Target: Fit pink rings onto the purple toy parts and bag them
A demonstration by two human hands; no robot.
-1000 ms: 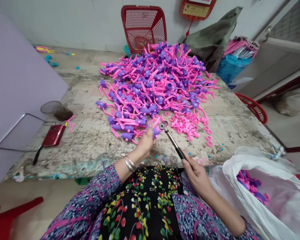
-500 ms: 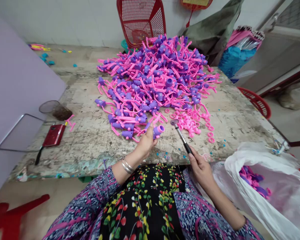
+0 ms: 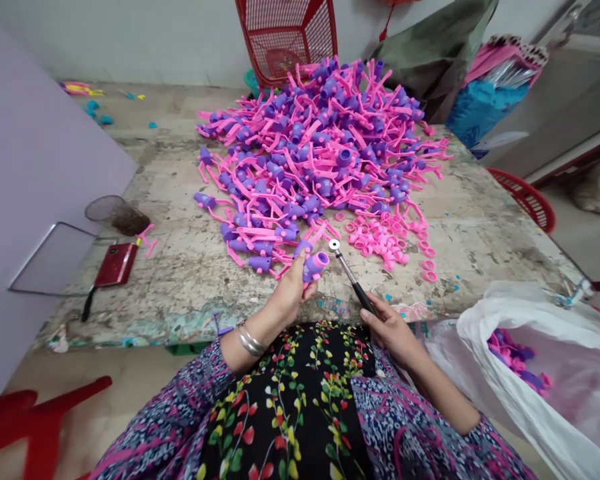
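My left hand [image 3: 293,291] grips a purple plastic piece with pink arms [image 3: 314,267] just above the table edge. My right hand [image 3: 391,337] holds a black-handled metal tool [image 3: 353,277] with a small round disc at its tip. That disc sits a little to the left of the handle, close to the purple piece but apart from it. Behind my hands lies a large heap of similar pink and purple plastic parts [image 3: 320,140], with loose pink plastic rings [image 3: 383,243] beside it.
The worn stone tabletop [image 3: 180,280] bears a red phone [image 3: 116,264] and a wire strainer [image 3: 113,213]. A white plastic bag [image 3: 535,380] with purple and pink parts sits at lower right. A red basket [image 3: 285,40] stands behind the heap.
The tool's disc has swung back toward the purple piece after moving away from it. My left hand keeps its hold, and the whole view has shifted slightly.
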